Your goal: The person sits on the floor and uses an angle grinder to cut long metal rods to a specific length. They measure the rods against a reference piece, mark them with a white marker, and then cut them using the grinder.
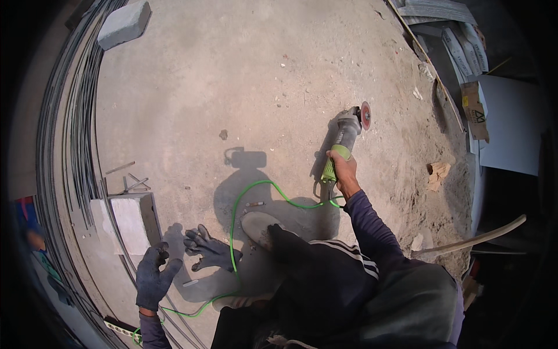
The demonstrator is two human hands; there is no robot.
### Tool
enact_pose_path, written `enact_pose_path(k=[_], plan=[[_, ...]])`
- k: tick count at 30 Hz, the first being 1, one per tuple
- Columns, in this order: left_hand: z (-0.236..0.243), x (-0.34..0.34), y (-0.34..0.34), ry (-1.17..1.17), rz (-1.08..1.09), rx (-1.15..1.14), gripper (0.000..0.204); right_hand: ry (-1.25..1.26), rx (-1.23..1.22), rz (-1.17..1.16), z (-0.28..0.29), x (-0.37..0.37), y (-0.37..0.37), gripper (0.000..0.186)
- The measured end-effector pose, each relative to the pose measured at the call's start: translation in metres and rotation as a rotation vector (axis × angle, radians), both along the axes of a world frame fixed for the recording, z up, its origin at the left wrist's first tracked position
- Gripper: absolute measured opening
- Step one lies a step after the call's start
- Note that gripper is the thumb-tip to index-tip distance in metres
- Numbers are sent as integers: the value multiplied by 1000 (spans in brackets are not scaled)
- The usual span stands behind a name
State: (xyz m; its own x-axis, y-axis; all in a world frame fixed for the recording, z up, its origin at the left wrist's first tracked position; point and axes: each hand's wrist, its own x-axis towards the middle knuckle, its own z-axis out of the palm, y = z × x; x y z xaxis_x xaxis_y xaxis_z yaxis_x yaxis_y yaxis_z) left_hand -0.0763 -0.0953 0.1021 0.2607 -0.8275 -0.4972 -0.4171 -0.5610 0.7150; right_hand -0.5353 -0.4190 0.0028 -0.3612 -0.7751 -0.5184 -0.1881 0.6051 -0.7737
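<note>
My bare right hand (344, 173) is wrapped round the green rear end of an angle grinder (347, 132). The grinder's reddish disc (365, 116) points away from me, at the far end of the tool. A bright green power cord (233, 232) loops over the ground between the grinder and my left side. My left hand (156, 276), in a dark work glove, hovers near a pale block (133, 224) and thin metal rods (119, 230). Its thumb stands apart from the partly curled fingers, and nothing shows in it. A loose dark glove (210, 250) lies on the ground beside it.
Long bundled rods (72, 116) run along the left edge, with another pale block (124, 24) at the far end. A power strip (119, 330) lies at lower left. Short rod offcuts (136, 183) sit near the block. At right are a curved wooden handle (471, 238) and cardboard (475, 110).
</note>
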Motion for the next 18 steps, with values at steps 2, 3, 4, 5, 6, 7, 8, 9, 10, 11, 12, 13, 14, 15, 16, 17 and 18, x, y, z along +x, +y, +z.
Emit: enact_pose_path(k=[2,3,4,5,6,7,8,9,10,11,12,13,14,15,16,17,18], plan=[[0,16,52,65,175,110,45,173,-91,-85,-37,-61,-1,47],[-2,22,74,123,285,161,43,322,-69,-132,-61,-101,2,58],[-4,25,98,42,367,121,39,407,-21,-164,-62,-109,3,64],[-11,24,120,-35,448,74,37,494,19,-197,-62,-113,4,70],[-17,23,139,-111,530,26,34,508,11,-198,-63,-112,4,72],[-22,25,152,-92,551,55,32,532,16,-214,-65,-120,11,74],[-25,29,162,-75,571,80,29,553,19,-231,-68,-127,17,76],[-28,31,172,-59,592,106,28,568,32,-234,-71,-132,21,78],[-29,32,181,-94,566,132,26,578,42,-235,-74,-135,24,79],[-30,34,190,-124,588,142,25,583,52,-234,-76,-134,26,81],[-32,36,200,-155,610,152,24,562,36,-230,-78,-134,25,81],[-31,38,211,-191,633,161,24,537,22,-224,-81,-131,23,82],[-29,40,220,-221,608,154,24,515,9,-224,-83,-131,23,82],[-26,40,229,-252,583,147,23,516,24,-218,-89,-133,23,85],[-27,42,237,-278,556,133,23,520,33,-216,-95,-139,22,88],[-31,41,247,-296,549,126,22,521,40,-206,-96,-140,18,91],[-36,39,258,-313,545,120,22,585,92,-179,-94,-144,15,96]])
